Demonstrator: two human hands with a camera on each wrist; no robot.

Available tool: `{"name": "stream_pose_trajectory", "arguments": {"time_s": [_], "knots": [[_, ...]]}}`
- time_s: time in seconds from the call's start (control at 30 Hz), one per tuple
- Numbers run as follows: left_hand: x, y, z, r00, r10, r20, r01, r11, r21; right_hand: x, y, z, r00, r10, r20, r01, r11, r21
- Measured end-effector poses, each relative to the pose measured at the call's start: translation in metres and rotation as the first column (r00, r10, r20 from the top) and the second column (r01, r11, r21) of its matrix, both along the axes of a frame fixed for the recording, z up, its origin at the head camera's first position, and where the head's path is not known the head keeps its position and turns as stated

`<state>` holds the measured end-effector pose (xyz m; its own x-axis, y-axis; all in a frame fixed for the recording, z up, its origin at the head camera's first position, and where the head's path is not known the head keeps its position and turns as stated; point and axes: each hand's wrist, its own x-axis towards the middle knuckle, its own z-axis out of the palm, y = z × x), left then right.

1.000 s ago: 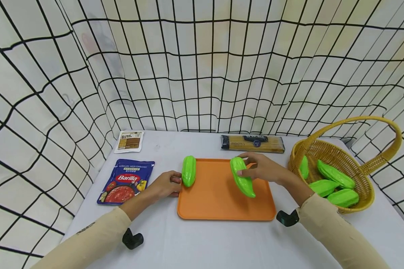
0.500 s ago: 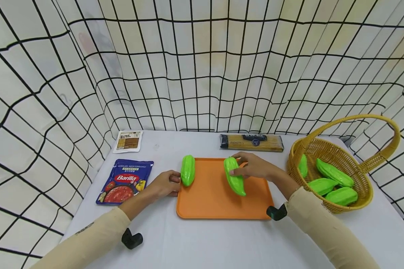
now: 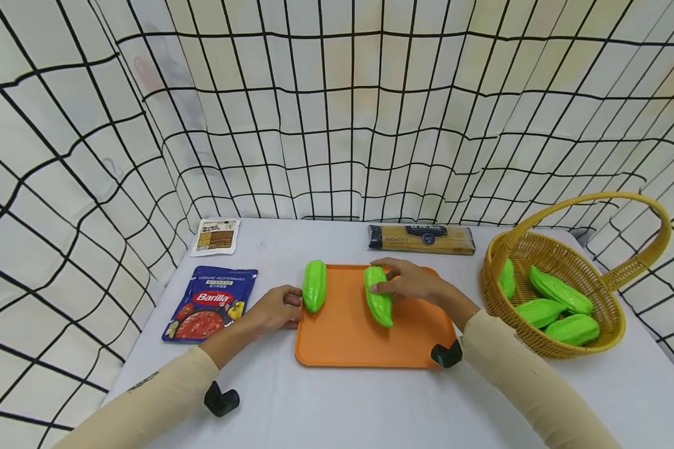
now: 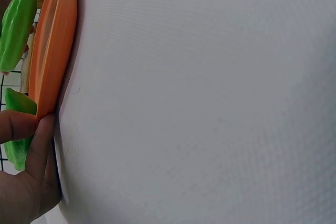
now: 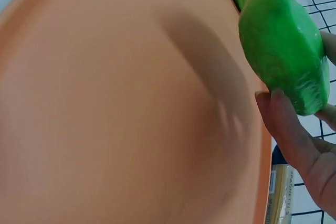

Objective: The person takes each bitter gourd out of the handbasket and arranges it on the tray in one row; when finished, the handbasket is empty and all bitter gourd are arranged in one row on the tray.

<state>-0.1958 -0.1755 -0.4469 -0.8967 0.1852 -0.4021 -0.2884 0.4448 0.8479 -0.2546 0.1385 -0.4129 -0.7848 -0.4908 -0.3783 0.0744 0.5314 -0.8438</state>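
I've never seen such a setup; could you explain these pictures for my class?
No machine here: just a person wearing three cameras. The wide picture comes from the head, looking forward and down; the two close ones come from the wrists. The left hand pinches the left edge of an orange tray, where one green vegetable-shaped piece lies. The right hand holds a second green piece above the tray. Also on the white-covered table are a blue Barilla pouch, a white packet, a spaghetti pack and, to the right, a wicker basket holding more green pieces.
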Motion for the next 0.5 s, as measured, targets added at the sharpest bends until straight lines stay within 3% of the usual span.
{"name": "stream_pose_trajectory", "arguments": {"time_s": [0.5], "knots": [[-0.001,0.0,-0.001,1.0,0.001,0.005,-0.001,1.0,-0.001,-0.012,-0.017,-0.007,0.999,0.037,0.013,-0.038,0.997,0.069]]}}
